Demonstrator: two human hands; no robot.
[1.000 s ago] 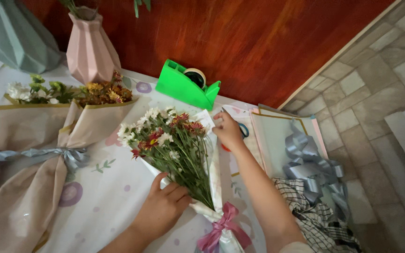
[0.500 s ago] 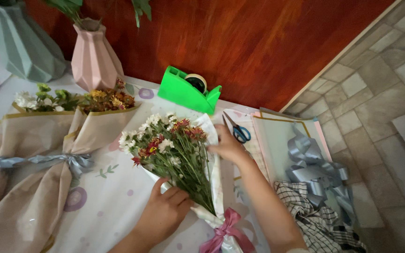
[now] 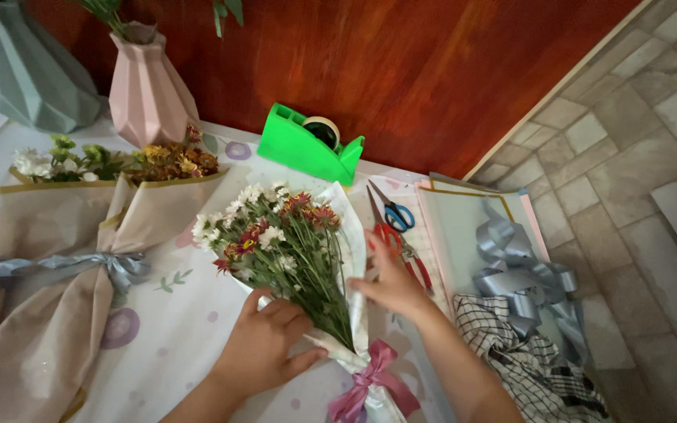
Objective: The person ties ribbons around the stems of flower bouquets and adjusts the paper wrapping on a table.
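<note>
Seen from the head camera, a small bouquet (image 3: 291,251) of white and red flowers is laid on a table (image 3: 158,329) covered by a pale cloth with purple dots. It lies near the middle of the table, blooms pointing far-left, stems wrapped in white paper (image 3: 352,258) and tied with a pink ribbon (image 3: 374,384) at the near end.

The left hand (image 3: 264,345) is pressed flat on the lower stems, fingers spread loosely over the wrapping. The right hand (image 3: 389,282) is placed at the right edge of the paper, fingers curled and pinching that edge; the exact grip is partly hidden.

Just right of that hand, two pairs of scissors are seen, one red-handled (image 3: 401,251) and one blue-handled (image 3: 393,213). Farther right, silver ribbon (image 3: 519,274) is piled on sheets of paper, with a checked cloth (image 3: 526,352) nearer. A green tape dispenser (image 3: 311,145) is set at the far edge. To the left, two bouquets in tan paper (image 3: 48,266) are laid, tied with a grey-blue ribbon (image 3: 64,265). A pink vase (image 3: 146,94) and a teal vase (image 3: 21,66) are stood far left, against a red-brown wall.
</note>
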